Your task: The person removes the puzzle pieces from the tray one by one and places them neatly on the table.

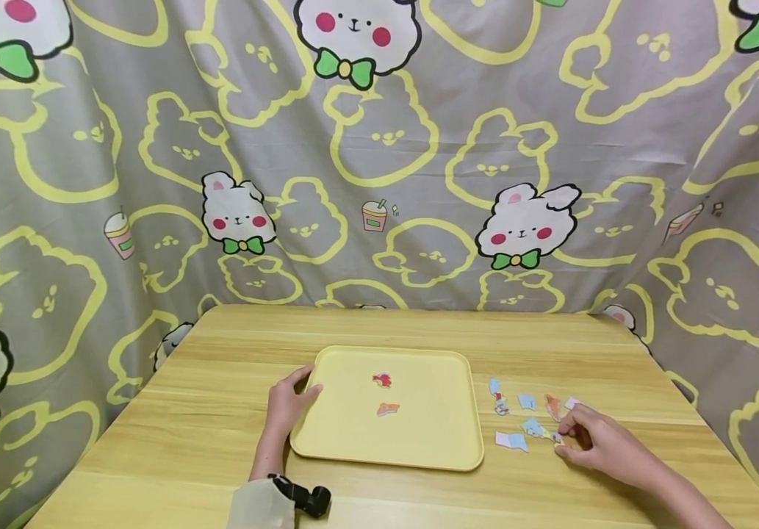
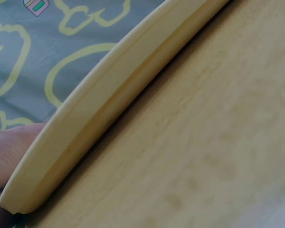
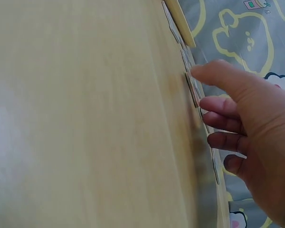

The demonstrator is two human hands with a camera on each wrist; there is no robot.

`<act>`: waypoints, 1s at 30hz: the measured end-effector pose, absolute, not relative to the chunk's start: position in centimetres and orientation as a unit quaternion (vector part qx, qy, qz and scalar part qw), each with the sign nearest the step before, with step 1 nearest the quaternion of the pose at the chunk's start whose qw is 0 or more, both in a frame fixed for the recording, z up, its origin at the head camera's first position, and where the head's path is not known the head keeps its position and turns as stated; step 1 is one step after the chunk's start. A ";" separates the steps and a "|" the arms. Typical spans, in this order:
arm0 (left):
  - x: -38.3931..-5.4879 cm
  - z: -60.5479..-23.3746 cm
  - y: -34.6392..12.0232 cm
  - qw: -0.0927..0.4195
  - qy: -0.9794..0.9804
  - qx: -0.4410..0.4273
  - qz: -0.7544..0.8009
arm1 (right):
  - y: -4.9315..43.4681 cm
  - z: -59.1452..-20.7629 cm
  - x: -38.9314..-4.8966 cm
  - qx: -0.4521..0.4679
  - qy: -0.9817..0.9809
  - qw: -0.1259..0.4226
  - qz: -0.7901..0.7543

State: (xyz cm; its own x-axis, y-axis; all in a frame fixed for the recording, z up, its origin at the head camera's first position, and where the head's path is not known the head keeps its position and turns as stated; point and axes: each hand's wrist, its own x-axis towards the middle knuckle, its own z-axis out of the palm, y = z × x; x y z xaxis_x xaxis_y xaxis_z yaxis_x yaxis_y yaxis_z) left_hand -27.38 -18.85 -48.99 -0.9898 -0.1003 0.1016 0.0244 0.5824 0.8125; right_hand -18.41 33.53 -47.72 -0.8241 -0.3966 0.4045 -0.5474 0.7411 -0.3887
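Note:
A pale yellow tray [image 1: 419, 448] lies on the table, with a red puzzle piece [image 1: 383, 380] and an orange puzzle piece [image 1: 389, 409] inside. My left hand [image 1: 289, 402] grips the tray's left side, thumb over the rim; the left wrist view shows the tray's outer wall [image 2: 90, 104] with part of the hand behind it. To the right of the tray, my right hand [image 1: 607, 444] pinches a small, mostly hidden puzzle piece [image 1: 556, 437] between thumb and index finger. A light blue puzzle piece [image 1: 533, 427] lies right beside the fingertips. In the right wrist view the other fingers curl loosely.
Several more pieces lie around the right hand: a blue one [image 1: 527, 401], an orange one [image 1: 552, 405], a pink-and-blue one [image 1: 511, 441] and a colourful one [image 1: 501, 404]. A patterned curtain [image 1: 379, 162] hangs behind the wooden table [image 1: 174, 441].

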 end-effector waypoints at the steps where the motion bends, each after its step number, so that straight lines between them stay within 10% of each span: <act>1: -27.4 -49.0 -18.9 0.068 -0.887 0.022 -0.456 | 33.4 -47.7 -18.4 0.254 -0.920 0.149 0.258; 30: -27.4 -49.1 -18.9 0.093 -0.887 0.013 -0.451 | 22.3 -46.4 -23.4 0.326 -0.880 0.107 0.327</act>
